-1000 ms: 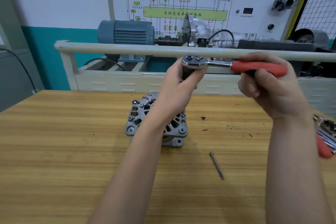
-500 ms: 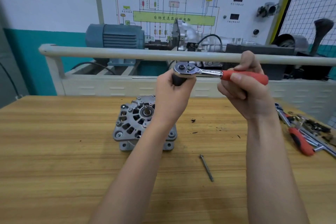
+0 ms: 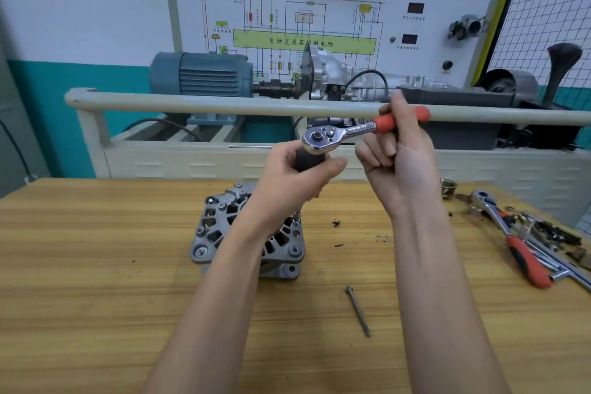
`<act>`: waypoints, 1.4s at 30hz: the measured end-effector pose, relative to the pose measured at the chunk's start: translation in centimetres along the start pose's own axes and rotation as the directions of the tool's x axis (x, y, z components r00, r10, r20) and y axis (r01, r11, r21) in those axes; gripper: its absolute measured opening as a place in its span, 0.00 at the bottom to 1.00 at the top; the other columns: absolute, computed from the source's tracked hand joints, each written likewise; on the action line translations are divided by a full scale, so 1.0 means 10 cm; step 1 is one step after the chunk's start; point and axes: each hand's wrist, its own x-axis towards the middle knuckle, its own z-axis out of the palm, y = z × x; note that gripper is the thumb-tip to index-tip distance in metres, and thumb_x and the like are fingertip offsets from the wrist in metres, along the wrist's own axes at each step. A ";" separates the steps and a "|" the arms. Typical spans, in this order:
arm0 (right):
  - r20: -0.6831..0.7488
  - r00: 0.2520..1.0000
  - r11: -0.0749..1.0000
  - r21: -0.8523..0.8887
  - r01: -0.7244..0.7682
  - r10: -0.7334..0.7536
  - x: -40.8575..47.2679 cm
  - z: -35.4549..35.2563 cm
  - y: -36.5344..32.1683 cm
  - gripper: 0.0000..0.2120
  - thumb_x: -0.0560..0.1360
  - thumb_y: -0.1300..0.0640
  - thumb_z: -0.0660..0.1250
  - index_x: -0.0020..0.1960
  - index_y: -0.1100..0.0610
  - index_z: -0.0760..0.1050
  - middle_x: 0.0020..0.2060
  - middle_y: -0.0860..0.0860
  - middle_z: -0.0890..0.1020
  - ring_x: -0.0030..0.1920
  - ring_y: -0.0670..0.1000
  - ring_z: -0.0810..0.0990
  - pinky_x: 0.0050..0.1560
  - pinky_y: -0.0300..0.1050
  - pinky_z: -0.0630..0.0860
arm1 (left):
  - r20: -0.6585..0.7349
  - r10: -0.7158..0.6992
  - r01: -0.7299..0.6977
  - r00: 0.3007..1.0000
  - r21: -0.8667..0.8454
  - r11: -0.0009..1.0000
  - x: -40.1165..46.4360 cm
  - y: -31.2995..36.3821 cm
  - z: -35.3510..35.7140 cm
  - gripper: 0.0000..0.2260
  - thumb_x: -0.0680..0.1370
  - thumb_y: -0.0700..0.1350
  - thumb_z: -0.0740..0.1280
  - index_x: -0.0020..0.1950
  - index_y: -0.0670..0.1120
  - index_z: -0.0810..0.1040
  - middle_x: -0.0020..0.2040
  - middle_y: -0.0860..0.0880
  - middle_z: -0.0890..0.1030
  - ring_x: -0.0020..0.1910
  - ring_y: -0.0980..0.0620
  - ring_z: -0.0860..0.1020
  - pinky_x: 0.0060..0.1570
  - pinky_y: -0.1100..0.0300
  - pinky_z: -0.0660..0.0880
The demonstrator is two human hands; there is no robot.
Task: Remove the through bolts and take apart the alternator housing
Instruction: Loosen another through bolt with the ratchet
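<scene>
The grey alternator (image 3: 220,233) stands on the wooden table (image 3: 96,297), partly hidden by my left forearm. My left hand (image 3: 294,179) grips the dark extension under the head of a ratchet wrench (image 3: 339,134), held above the alternator's right side. A thin shaft with a bolt head (image 3: 298,214) shows below that hand at the housing's right edge. My right hand (image 3: 399,153) holds the ratchet's red handle, fingers curled round it. One removed through bolt (image 3: 358,310) lies loose on the table in front of the alternator.
A second red-handled ratchet (image 3: 511,240) and several loose tools and parts lie at the table's right edge, with a brass fitting (image 3: 447,187) nearby. Behind the table runs a cream rail (image 3: 192,104), with a blue motor (image 3: 198,73) and a wiring panel.
The ratchet handle has swung away from me, its red end now pointing up toward the rail. My right hand has turned with it. My view has shifted, so the alternator appears more central.
</scene>
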 end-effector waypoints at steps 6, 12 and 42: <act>0.473 0.881 0.980 -0.167 0.105 -0.014 -0.10 -0.25 -0.17 0.12 0.67 0.68 0.65 0.39 0.55 0.65 0.19 0.44 0.65 0.19 0.41 0.59 0.24 0.33 0.60 | -0.165 0.009 -0.009 0.986 0.000 1.000 0.00 0.03 0.04 0.17 0.78 0.37 0.66 0.30 0.47 0.68 0.25 0.51 0.66 0.25 0.52 0.63 0.28 0.58 0.62; 0.472 0.878 0.940 -0.256 0.225 -0.081 -0.10 -0.28 -0.23 0.10 0.65 0.65 0.68 0.39 0.55 0.69 0.23 0.41 0.70 0.22 0.39 0.65 0.27 0.33 0.65 | -0.438 0.104 -0.078 0.893 0.077 0.994 -0.02 -0.02 0.29 0.17 0.75 0.35 0.67 0.29 0.46 0.65 0.25 0.54 0.65 0.26 0.55 0.63 0.27 0.62 0.61; 0.126 0.992 0.996 0.086 -0.027 0.016 0.04 -0.13 0.04 0.10 0.71 0.52 0.67 0.41 0.58 0.70 0.21 0.45 0.66 0.23 0.42 0.63 0.26 0.34 0.62 | -0.125 0.095 -0.091 0.988 0.037 0.995 0.00 0.03 0.06 0.03 0.76 0.36 0.69 0.43 0.40 0.77 0.35 0.41 0.77 0.36 0.51 0.76 0.38 0.60 0.74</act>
